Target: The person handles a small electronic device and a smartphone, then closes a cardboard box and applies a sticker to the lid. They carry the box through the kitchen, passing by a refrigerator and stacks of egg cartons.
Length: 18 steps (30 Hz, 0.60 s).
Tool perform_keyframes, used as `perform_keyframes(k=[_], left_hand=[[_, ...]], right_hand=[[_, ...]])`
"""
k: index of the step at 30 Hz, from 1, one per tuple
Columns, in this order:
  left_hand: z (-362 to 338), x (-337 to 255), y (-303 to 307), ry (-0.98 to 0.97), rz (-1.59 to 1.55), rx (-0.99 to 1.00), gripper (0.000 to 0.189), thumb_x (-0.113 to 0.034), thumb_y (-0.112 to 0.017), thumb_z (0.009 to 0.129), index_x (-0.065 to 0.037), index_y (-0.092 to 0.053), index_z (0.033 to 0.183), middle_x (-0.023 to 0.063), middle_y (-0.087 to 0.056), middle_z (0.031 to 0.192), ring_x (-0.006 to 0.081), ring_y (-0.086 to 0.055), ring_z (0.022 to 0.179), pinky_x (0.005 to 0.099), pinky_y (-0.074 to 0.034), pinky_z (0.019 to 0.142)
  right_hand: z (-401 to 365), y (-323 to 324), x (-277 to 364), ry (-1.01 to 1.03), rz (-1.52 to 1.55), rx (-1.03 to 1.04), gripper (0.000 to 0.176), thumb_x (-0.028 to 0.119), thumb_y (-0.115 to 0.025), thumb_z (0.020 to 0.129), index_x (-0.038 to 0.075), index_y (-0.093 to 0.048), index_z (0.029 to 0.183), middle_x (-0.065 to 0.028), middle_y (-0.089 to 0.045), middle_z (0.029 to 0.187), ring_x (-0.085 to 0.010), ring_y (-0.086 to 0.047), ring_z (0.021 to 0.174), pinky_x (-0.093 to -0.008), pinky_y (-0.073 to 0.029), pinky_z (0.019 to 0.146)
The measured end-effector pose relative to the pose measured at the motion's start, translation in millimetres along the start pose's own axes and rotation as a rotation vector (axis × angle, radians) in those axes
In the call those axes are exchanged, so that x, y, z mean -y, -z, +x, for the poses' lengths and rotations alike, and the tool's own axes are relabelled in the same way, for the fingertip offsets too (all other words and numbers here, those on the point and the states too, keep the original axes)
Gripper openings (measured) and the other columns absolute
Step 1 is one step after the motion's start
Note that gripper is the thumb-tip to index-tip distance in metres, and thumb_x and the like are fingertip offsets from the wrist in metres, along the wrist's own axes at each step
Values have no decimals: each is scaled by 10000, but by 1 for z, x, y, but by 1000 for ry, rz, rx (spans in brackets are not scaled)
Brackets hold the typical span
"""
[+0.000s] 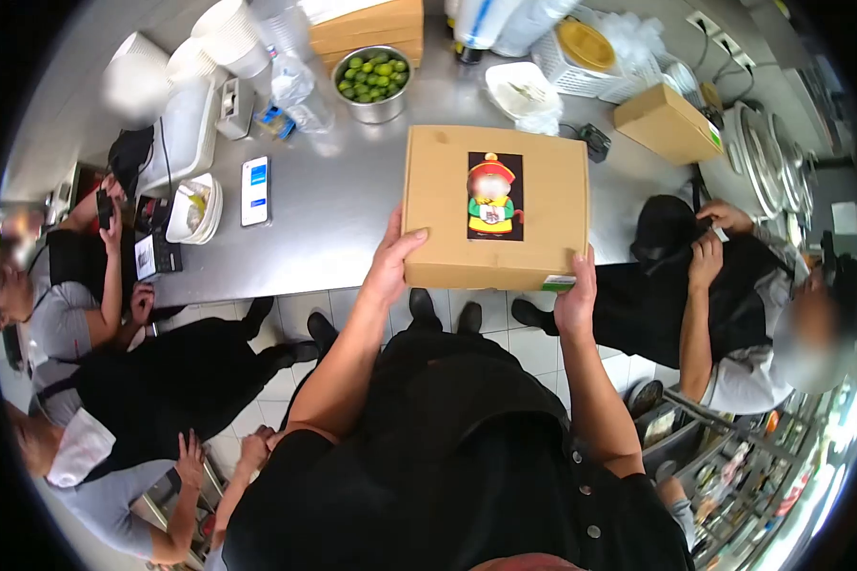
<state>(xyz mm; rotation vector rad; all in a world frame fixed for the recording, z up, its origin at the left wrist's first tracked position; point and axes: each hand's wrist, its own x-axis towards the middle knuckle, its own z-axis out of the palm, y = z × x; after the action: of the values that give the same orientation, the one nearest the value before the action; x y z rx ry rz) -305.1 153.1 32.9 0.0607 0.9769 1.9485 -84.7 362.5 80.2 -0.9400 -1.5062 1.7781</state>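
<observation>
A closed brown cardboard box (438,205) with a colourful cartoon sticker (494,196) on its top is held between my two hands, over the front edge of the metal table (324,219). My left hand (391,259) grips its lower left corner, thumb on top and the other fingers hidden at the side and below. On the opposite corner my right hand (577,294) is closed round the box, its thumb along the front side near a green label (558,283).
Behind the box stand a metal bowl of green limes (372,111), a white plate (524,90) and white baskets (564,70). A phone (255,191) and white tub (195,209) lie left. Several people stand at both sides, one with hands (709,246) at the right.
</observation>
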Motion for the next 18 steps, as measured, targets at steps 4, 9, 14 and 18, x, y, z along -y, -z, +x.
perform_keyframes(k=[4,9,14,18], left_hand=[[-12,-27,-9,-32,195,28,843,-220,-661,918,-30,-248,1627,168,-399,1609,289,-375,1501,397,-312,1223],[-41,-19,-34,-67,238,78,909,-251,-666,918,-38,-182,1658,174,-336,1656,286,-302,1547,399,-259,1249],[-75,-20,-60,-114,309,111,930,-251,-692,911,-31,-185,1659,168,-317,1671,280,-301,1547,395,-246,1257],[-84,-6,-83,-138,302,102,918,-221,-692,901,-27,-207,1655,156,-314,1675,263,-296,1549,382,-246,1256]], right_hand=[[-8,0,26,-200,121,45,625,268,-638,968,3,-444,1500,-113,-574,1392,-222,-515,1321,-360,-341,1153],[-37,22,39,-204,201,57,685,278,-649,941,36,-418,1538,-98,-546,1435,-254,-519,1339,-404,-393,1134],[-73,46,46,-175,294,45,606,260,-610,968,45,-460,1514,-93,-583,1432,-244,-542,1345,-406,-401,1142],[-91,91,27,-181,406,95,610,402,-563,1040,52,-448,1526,-106,-544,1483,-254,-512,1382,-418,-379,1158]])
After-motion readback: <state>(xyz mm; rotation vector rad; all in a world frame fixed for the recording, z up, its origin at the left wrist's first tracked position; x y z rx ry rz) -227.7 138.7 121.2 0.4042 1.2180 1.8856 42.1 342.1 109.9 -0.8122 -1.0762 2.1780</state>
